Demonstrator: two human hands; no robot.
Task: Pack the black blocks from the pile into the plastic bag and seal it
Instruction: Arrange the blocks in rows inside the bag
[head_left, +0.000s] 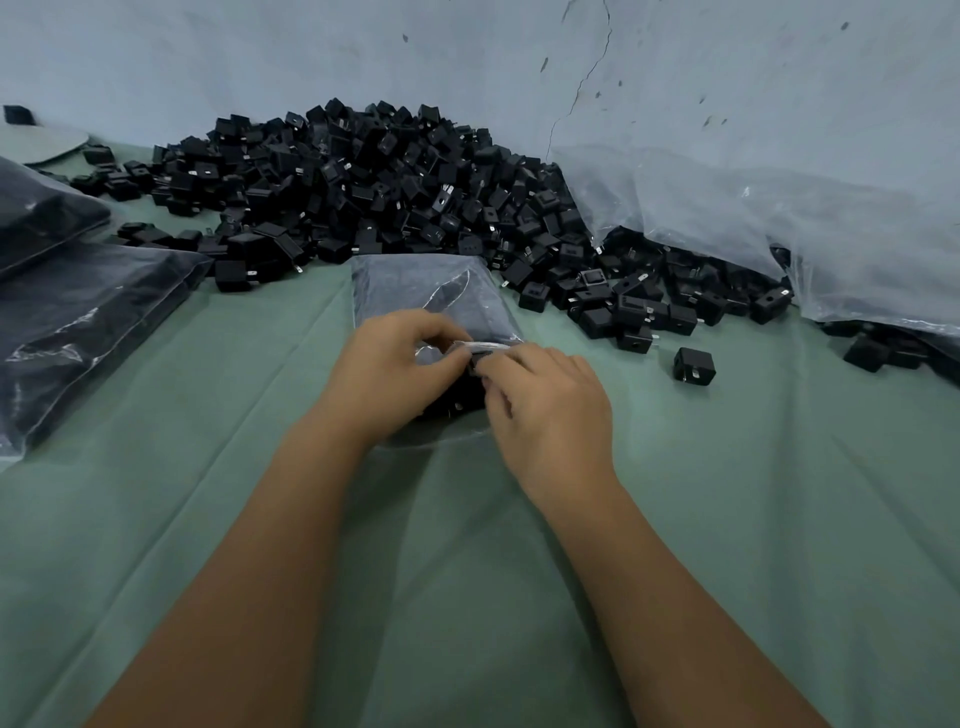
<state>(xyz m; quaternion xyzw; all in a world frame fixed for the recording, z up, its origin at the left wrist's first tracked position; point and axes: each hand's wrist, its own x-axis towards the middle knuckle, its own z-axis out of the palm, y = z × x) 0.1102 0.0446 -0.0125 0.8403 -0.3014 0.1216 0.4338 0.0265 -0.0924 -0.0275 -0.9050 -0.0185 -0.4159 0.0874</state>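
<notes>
**Both hands at the mouth of the bag, blocks inside**

The plastic bag (431, 296) lies flat on the green cloth (208, 519), its far end touching the front of the pile of black blocks (363, 182), its near end under the hands. The left hand (387, 366) pinches the bag's film near the opening with curled fingers; the right hand (545, 400) pinches the whitish closure strip (483, 344) just beside it. Dark blocks show through the film beneath the right hand.

The film looks thin, soft and slippery, so it probably slides between fingertips; the best hold is likely the stiffer strip at the mouth, pinched from both sides. The blocks look hard and small, with metal prongs that could snag or pierce the film if pressed. A filled bag would probably sag, so supporting it from below seems wise.

Room is open toward the near edge of the cloth. Filled bags (78, 312) lie along the left edge, a large clear sheet (779, 218) covers the right far corner, and a stray block (694, 365) sits just right of the hands.
</notes>
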